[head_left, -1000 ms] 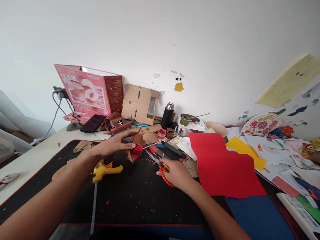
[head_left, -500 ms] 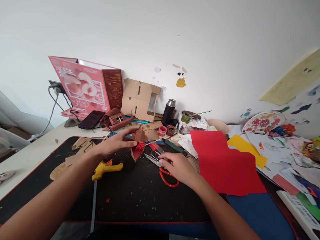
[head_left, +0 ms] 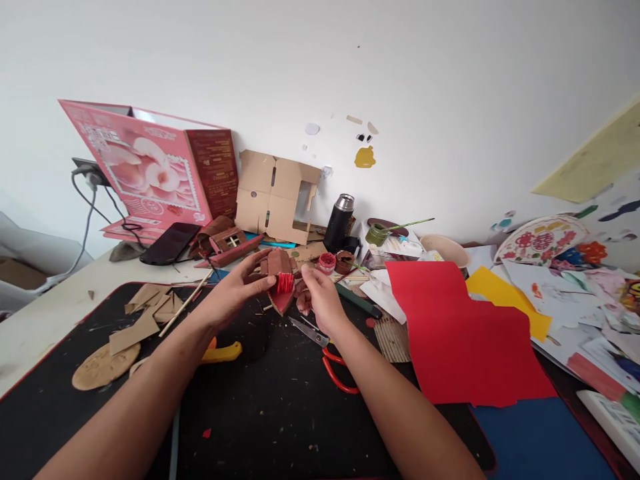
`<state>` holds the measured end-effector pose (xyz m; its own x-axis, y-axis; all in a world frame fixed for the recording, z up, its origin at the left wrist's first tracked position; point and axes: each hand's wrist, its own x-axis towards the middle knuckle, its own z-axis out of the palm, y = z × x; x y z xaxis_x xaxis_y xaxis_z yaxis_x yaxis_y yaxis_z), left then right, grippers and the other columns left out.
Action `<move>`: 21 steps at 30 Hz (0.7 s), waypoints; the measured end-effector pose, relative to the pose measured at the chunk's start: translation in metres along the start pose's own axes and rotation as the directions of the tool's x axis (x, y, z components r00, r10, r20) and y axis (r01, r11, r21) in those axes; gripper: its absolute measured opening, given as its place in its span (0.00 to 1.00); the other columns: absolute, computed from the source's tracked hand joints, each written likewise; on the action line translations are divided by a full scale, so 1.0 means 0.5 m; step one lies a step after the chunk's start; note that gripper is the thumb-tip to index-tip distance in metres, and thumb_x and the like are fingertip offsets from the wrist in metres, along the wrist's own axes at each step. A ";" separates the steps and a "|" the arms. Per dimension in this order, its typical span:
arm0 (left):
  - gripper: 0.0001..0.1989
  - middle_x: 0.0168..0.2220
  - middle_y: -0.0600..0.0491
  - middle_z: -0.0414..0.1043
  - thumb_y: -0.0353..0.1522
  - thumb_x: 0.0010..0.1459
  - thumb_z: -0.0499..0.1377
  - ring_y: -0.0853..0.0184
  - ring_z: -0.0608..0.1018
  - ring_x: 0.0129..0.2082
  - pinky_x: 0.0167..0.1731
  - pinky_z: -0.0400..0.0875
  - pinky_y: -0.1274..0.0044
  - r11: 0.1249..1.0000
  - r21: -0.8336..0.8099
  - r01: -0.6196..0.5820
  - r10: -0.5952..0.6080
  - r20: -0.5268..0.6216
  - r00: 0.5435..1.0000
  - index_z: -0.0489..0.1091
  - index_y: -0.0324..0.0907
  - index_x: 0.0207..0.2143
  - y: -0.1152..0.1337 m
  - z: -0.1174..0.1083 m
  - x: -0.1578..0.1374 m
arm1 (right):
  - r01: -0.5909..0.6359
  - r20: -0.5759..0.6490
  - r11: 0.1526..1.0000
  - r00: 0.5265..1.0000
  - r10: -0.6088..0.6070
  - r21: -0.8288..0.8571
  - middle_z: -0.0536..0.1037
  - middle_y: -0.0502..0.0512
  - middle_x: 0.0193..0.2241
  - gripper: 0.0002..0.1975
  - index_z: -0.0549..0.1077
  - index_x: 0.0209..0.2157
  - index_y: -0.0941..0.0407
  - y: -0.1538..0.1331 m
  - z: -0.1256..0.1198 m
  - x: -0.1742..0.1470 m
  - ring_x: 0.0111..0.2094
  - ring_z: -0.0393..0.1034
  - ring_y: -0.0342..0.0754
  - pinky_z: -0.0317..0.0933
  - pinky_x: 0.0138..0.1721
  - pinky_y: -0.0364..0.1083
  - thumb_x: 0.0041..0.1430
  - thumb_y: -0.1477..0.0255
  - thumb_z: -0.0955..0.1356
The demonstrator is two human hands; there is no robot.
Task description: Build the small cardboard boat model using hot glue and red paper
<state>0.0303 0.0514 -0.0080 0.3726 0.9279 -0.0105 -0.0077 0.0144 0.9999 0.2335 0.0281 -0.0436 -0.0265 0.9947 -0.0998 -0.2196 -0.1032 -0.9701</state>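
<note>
My left hand (head_left: 239, 290) holds a small brown cardboard model boat (head_left: 278, 263) by its left side, thumb by the red pleated piece (head_left: 285, 283) at its pointed front. Close to the boat's right side is my right hand (head_left: 320, 299), its fingers curled together. Whatever those fingers hold, if anything, is hidden. Scissors (head_left: 315, 333) with red handles lie on the black mat just under my right wrist. A yellow glue gun (head_left: 223, 352) is partly covered by my left forearm.
Red paper (head_left: 465, 333) covers the mat's right side. Cardboard scraps (head_left: 143, 320) and a wooden disc (head_left: 106, 367) lie at left. Behind stand a black thermos (head_left: 339, 223), paint jars (head_left: 327, 263), another brown model (head_left: 229, 243) and a pink box (head_left: 150, 170).
My right hand has moved from the scissors up and left to the boat's side. The scissors stay on the mat. My left hand keeps its hold on the boat. The view has shifted slightly.
</note>
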 end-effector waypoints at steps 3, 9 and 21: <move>0.53 0.72 0.38 0.70 0.51 0.55 0.75 0.40 0.72 0.70 0.67 0.71 0.55 1.000 -0.011 -0.028 0.027 -0.061 0.998 0.59 0.44 0.76 -0.009 0.002 -0.003 | -0.058 0.056 0.998 0.997 0.056 0.032 0.76 0.46 0.24 0.38 0.72 0.39 0.54 0.019 0.001 -0.002 0.16 0.70 0.42 0.53 0.13 0.39 0.52 0.32 0.73; 0.48 0.72 0.41 0.69 0.48 0.57 0.75 0.41 0.73 0.70 0.67 0.71 0.56 0.998 0.021 -0.054 0.055 -0.044 0.998 0.63 0.48 0.74 -0.014 0.012 -0.004 | -0.118 0.149 0.989 0.983 0.103 0.093 0.80 0.50 0.26 0.38 0.75 0.40 0.55 0.023 -0.025 -0.011 0.18 0.74 0.43 0.58 0.14 0.39 0.51 0.33 0.75; 0.50 0.73 0.38 0.68 0.52 0.57 0.74 0.41 0.72 0.70 0.67 0.70 0.56 0.997 0.074 -0.019 0.017 0.028 0.999 0.62 0.45 0.75 0.004 0.032 0.008 | -0.209 0.256 0.961 0.953 0.159 0.182 0.75 0.49 0.20 0.35 0.73 0.27 0.56 0.008 -0.032 -0.022 0.16 0.65 0.40 0.50 0.14 0.39 0.49 0.36 0.77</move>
<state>0.0466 0.0491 -0.0060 0.3980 0.9173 0.0067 0.0538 -0.0307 0.9981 0.2482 0.0169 -0.0501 -0.3100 0.9309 -0.1930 -0.3834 -0.3082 -0.8707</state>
